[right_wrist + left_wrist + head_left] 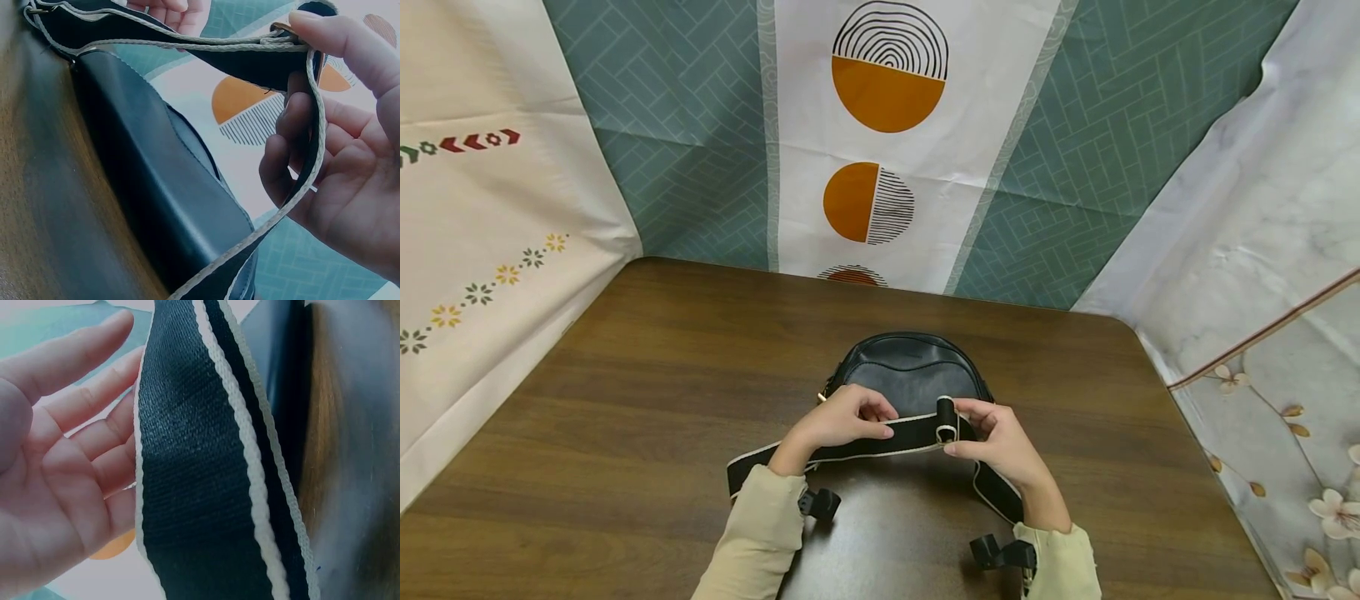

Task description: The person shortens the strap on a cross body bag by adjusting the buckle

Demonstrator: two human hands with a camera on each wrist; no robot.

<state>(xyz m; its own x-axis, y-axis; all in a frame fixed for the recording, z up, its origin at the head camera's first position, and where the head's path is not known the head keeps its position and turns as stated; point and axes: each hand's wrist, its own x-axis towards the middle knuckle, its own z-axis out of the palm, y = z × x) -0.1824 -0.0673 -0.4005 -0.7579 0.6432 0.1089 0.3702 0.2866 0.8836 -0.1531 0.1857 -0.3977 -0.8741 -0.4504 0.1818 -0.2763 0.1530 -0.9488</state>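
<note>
A black bag (910, 379) lies on the table beyond both hands, its smooth dark side showing in the right wrist view. Its wide black strap (857, 446) has cream braided edges and runs across in front of it. My right hand (1003, 442) pinches the strap between thumb and fingers, beside a standing loop of strap (947, 419) and a metal buckle (284, 28). Along the strap to the left is my left hand (846, 417); in the left wrist view its fingers (94, 400) are loosely extended, some tips hidden behind the strap (194, 450), the thumb apart from it.
The brown wooden table (647, 400) extends around the bag. Patterned cloths hang at the back (685, 125), left and right. A black wrist mount (820, 504) sits on the left wrist and another black mount (1000, 552) on the right.
</note>
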